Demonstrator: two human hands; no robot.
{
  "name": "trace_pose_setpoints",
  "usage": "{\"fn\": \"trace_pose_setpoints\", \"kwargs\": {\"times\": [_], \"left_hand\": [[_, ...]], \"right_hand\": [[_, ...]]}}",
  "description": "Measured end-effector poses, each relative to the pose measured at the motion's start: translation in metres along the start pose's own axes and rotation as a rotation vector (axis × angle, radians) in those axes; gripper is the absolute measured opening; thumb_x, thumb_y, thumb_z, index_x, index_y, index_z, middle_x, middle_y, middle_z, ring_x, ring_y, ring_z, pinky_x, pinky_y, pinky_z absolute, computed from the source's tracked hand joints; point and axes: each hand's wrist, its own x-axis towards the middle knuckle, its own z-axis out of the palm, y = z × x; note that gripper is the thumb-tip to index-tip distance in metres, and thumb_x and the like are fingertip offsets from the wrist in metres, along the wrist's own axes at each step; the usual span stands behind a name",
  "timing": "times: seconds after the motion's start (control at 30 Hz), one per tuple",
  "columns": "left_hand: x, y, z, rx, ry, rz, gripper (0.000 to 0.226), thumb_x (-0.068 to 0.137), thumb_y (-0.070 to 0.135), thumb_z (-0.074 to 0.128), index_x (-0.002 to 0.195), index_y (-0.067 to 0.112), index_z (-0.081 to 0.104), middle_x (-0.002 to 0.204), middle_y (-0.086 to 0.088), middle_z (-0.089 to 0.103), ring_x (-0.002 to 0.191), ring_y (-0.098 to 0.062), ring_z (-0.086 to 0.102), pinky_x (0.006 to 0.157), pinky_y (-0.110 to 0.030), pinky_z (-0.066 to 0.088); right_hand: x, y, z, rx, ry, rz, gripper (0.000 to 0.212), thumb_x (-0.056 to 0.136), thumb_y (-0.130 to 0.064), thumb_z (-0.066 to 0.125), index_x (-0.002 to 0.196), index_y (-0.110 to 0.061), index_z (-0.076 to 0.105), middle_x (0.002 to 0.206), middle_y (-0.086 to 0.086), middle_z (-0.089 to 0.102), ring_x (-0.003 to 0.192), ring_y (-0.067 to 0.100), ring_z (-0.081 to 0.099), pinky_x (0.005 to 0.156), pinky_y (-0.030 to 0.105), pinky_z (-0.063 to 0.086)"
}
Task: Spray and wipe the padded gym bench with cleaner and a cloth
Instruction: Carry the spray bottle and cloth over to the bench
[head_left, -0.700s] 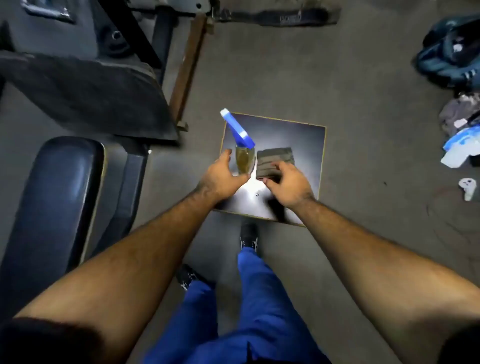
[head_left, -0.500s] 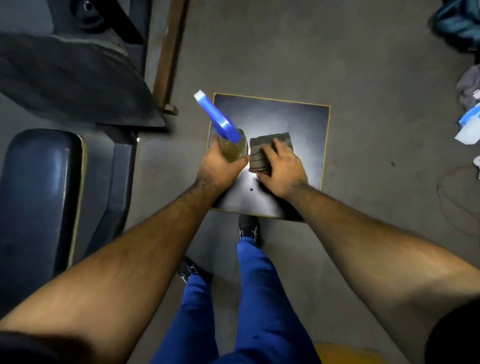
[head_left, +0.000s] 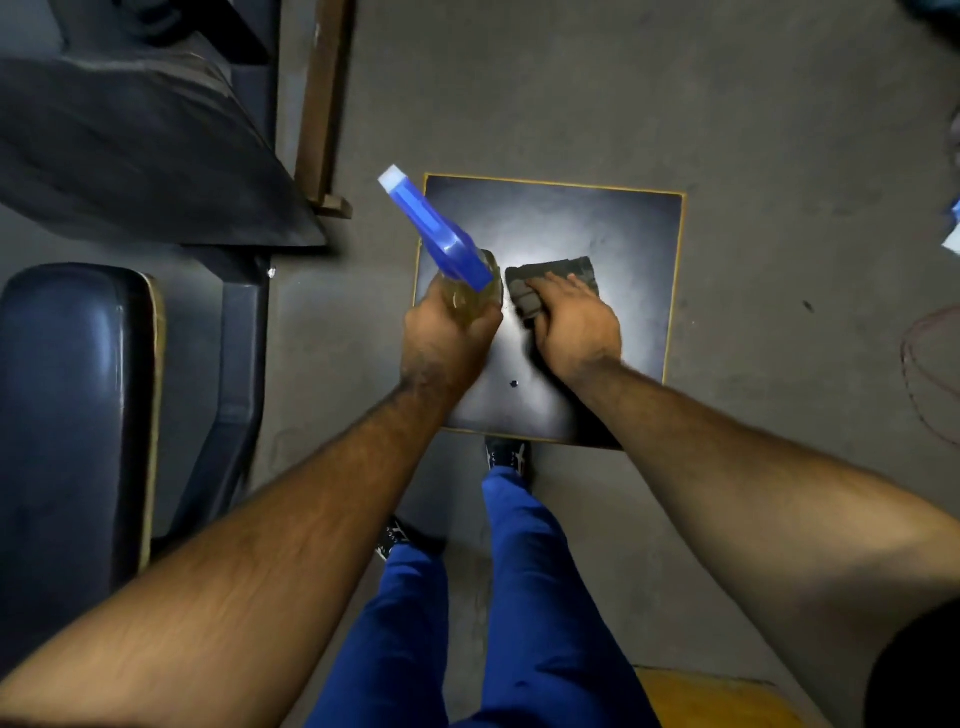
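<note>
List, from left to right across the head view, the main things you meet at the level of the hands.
Padded bench → left hand gripping the spray bottle → right hand on the cloth → black board's right edge.

The spray bottle (head_left: 470, 291) has a blue trigger head, white nozzle tip and yellowish liquid. The folded cloth (head_left: 524, 296) is grey. The black board (head_left: 623, 249) carries yellow edging. The trousers (head_left: 524, 597) are blue.

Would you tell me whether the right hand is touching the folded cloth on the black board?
Touching. The head view shows the right hand lying on the grey cloth, fingers spread over its near half, with no gap visible between them.
</note>
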Motion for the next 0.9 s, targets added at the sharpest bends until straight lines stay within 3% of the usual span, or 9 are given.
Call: {"fn": "trace_pose_setpoints", "kwargs": {"times": [0.1,0.2,0.3,0.43,0.57,0.77,0.9], "left_hand": [[-0.002,-0.005,-0.016,-0.080,0.024,-0.041,0.031,0.083,0.032,0.071,0.111,0.019,0.065,0.091,0.002,0.066,0.099,-0.027,0.065,0.073,-0.018,0.039],[-0.012,-0.013,-0.046,-0.117,0.065,-0.075,0.034,0.080,0.034,0.073,0.109,0.018,0.066,0.099,-0.004,0.071,0.102,-0.029,0.065,0.081,-0.024,0.046],[-0.026,-0.024,-0.092,-0.154,0.120,-0.115,0.052,0.068,0.047,0.067,0.111,0.019,0.066,0.102,-0.007,0.073,0.103,-0.030,0.066,0.088,-0.032,0.051],[-0.046,-0.063,-0.158,-0.190,0.186,-0.195,0.052,0.063,0.050,0.067,0.106,0.021,0.069,0.096,-0.002,0.074,0.098,-0.025,0.068,0.088,-0.035,0.054],[-0.068,-0.120,-0.228,-0.248,0.290,-0.259,0.057,0.062,0.056,0.067,0.105,0.018,0.070,0.100,-0.009,0.074,0.101,-0.031,0.068,0.090,-0.043,0.055],[-0.110,-0.237,-0.330,-0.360,0.464,-0.401,0.053,0.063,0.057,0.065,0.102,0.021,0.069,0.092,-0.002,0.075,0.094,-0.025,0.070,0.083,-0.035,0.056],[-0.143,-0.309,-0.381,-0.400,0.581,-0.532,0.033,0.075,0.040,0.073,0.101,0.021,0.066,0.092,-0.002,0.073,0.090,-0.026,0.068,0.077,-0.028,0.052]], "right_hand": [[-0.010,-0.015,-0.014,0.213,0.125,0.023,0.033,0.099,-0.026,0.048,0.129,-0.024,0.061,0.125,0.003,0.068,0.110,0.031,0.063,0.088,0.034,0.048],[-0.023,-0.041,-0.019,0.288,0.108,0.013,0.030,0.098,-0.024,0.050,0.126,-0.025,0.061,0.121,0.001,0.070,0.106,0.029,0.063,0.084,0.029,0.045],[-0.033,-0.083,-0.022,0.339,0.064,-0.047,0.023,0.098,-0.023,0.052,0.118,-0.025,0.063,0.111,0.001,0.073,0.100,0.032,0.065,0.081,0.034,0.048],[-0.046,-0.162,-0.008,0.334,-0.020,-0.110,0.021,0.098,-0.033,0.053,0.115,-0.027,0.064,0.108,0.003,0.074,0.101,0.032,0.066,0.083,0.038,0.052],[-0.061,-0.251,0.023,0.284,-0.116,-0.234,0.025,0.099,-0.039,0.053,0.116,-0.026,0.065,0.108,0.006,0.074,0.102,0.033,0.066,0.083,0.039,0.053],[-0.098,-0.385,0.097,0.168,-0.286,-0.391,0.025,0.099,-0.042,0.052,0.116,-0.028,0.064,0.106,0.004,0.073,0.100,0.031,0.065,0.084,0.039,0.052],[-0.125,-0.466,0.144,0.114,-0.397,-0.513,0.021,0.100,-0.038,0.053,0.116,-0.028,0.063,0.095,-0.001,0.072,0.090,0.024,0.065,0.079,0.036,0.053]]}}
